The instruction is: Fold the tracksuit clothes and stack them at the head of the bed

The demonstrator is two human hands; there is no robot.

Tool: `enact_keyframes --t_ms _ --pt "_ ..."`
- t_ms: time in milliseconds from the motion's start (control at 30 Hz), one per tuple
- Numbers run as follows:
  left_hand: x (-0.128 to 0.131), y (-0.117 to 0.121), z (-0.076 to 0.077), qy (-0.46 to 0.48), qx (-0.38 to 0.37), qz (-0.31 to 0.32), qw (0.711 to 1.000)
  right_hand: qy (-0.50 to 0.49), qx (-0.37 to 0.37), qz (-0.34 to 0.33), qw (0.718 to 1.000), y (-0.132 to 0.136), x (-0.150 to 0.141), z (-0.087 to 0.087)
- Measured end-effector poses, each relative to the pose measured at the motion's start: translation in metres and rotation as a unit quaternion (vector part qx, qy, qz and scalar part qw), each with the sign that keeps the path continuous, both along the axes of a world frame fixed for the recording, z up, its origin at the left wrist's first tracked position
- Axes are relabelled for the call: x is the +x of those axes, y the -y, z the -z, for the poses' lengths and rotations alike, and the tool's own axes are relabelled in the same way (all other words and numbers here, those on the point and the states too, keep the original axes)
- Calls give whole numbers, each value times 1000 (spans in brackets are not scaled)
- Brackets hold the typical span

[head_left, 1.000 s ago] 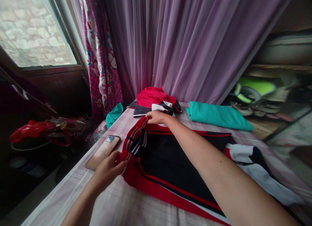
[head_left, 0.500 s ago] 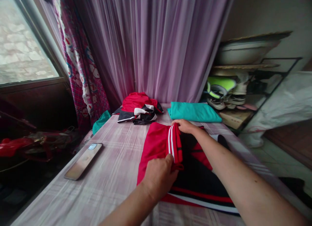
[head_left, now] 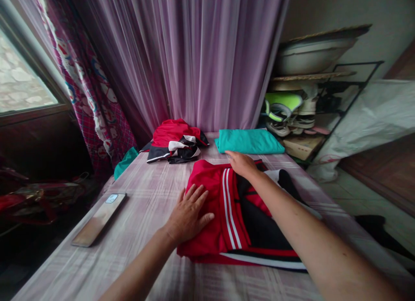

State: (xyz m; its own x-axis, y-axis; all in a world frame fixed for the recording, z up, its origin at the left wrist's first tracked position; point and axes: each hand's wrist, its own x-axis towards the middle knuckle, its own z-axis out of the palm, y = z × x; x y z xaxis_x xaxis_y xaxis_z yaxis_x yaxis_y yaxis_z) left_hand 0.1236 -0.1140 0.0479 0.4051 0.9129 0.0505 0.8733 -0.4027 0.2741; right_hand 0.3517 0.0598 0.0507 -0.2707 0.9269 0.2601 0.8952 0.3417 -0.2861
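Observation:
A red and black garment (head_left: pixel 207 232) with white stripes, its kind unclear, lies partly folded on the table in front of me. Its striped red band (head_left: pixel 231 212) is laid flat over the black part. My left hand (head_left: pixel 189 212) rests palm down on the red cloth at the garment's left side, fingers spread. At the far edge, my right hand (head_left: pixel 242 163) touches the garment near the end of the striped band. Its visible fingers stretch to the left; the others are hidden behind the hand. My right forearm crosses over the black part.
Behind the garment lie a crumpled red and black garment (head_left: pixel 177 139) and a folded teal cloth (head_left: pixel 249 142). A phone (head_left: pixel 99 221) lies on the left of the checked tablecloth (head_left: pixel 145 210). Purple curtains (head_left: pixel 207 59) hang behind; a shoe rack (head_left: pixel 350 95) stands right.
My left hand has let go of the striped band and moved left, now flat on the red cloth. The band has flipped down to the right. The view has shifted slightly right.

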Motion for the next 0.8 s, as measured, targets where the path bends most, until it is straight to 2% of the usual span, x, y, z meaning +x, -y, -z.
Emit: enact_keyframes --t_ms 67,133,233,300,367,467,567,633,700,800 --pt "1 -3 19 -26 -23 -24 999 -21 -15 -72 997 4 -32 -3" --pt "8 -2 34 -29 -24 -52 998 2 -75 -107 991 10 -65 4" --pt "17 0 44 -20 -4 -78 997 70 -162 -84 981 16 -98 24" --pt "18 0 48 -12 10 -74 997 94 -180 -75 976 17 -106 33" --pt "12 -1 52 8 22 -56 998 104 -182 -69 975 17 -106 33" --pt "-6 -9 58 89 44 -46 994 84 -141 -44 985 28 -98 18" --pt "-32 -25 55 199 74 -76 974 33 -78 -35 996 62 -84 2" --pt "-48 -42 49 236 78 -112 962 -2 -54 -78 995 93 -75 -1" --pt "-60 -62 40 242 38 -171 954 -30 -41 -130 990 123 -67 4" --pt "-66 -93 28 262 -72 -260 927 -37 -37 -144 988 154 -59 17"
